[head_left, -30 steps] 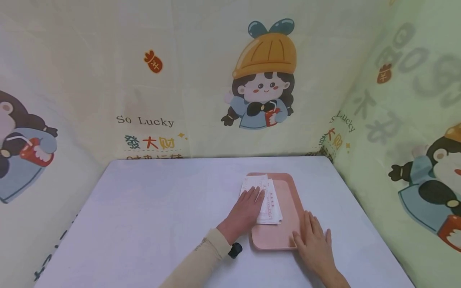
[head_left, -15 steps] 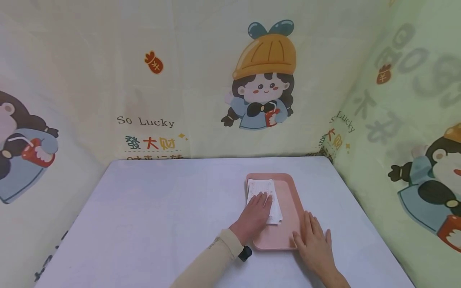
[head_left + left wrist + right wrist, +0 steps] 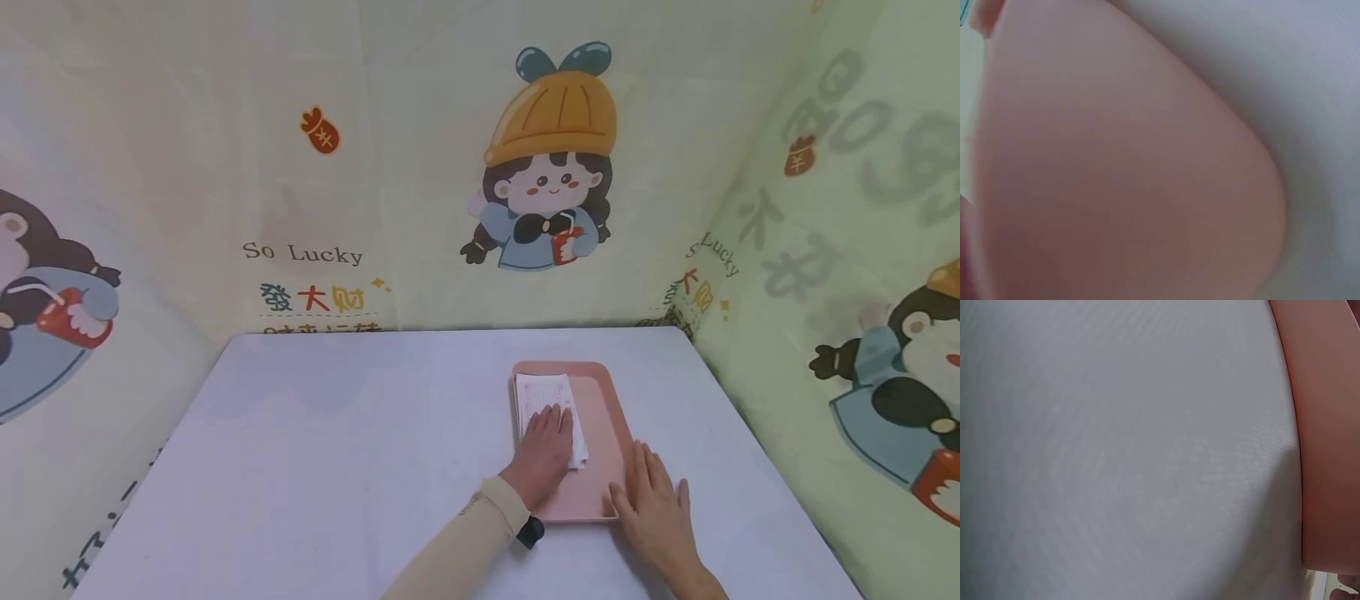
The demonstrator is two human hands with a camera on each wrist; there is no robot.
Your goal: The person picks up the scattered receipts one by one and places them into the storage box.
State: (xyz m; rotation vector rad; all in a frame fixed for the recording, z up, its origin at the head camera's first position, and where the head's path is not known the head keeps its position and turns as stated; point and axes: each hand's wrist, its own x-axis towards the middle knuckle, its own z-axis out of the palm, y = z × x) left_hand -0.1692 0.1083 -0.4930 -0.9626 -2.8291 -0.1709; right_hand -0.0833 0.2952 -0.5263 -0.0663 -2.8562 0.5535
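A stack of white printed papers (image 3: 542,390) lies in the left part of a pink rectangular tray (image 3: 603,425), seen in the head view. My left hand (image 3: 542,457) rests on the papers with fingers extended forward, covering their lower part. At the tray's near right corner is my right hand (image 3: 658,512), its straight fingers along the side rim and its thumb at the corner. The left wrist view is mostly filled by the tray's pink outer side (image 3: 1135,156). On the right of the right wrist view, the tray wall (image 3: 1332,456) shows beside the white surface.
The tray sits on a white-covered table (image 3: 330,450), right of its middle. Cloth walls (image 3: 420,167) with cartoon prints stand behind and at both sides. A beige sleeve (image 3: 465,550) and a small black device (image 3: 531,532) are at my left wrist.
My left hand has slid right and slightly nearer over the papers. The top sheets, earlier askew to the left, now lie more squarely on the stack. My right hand stays put.
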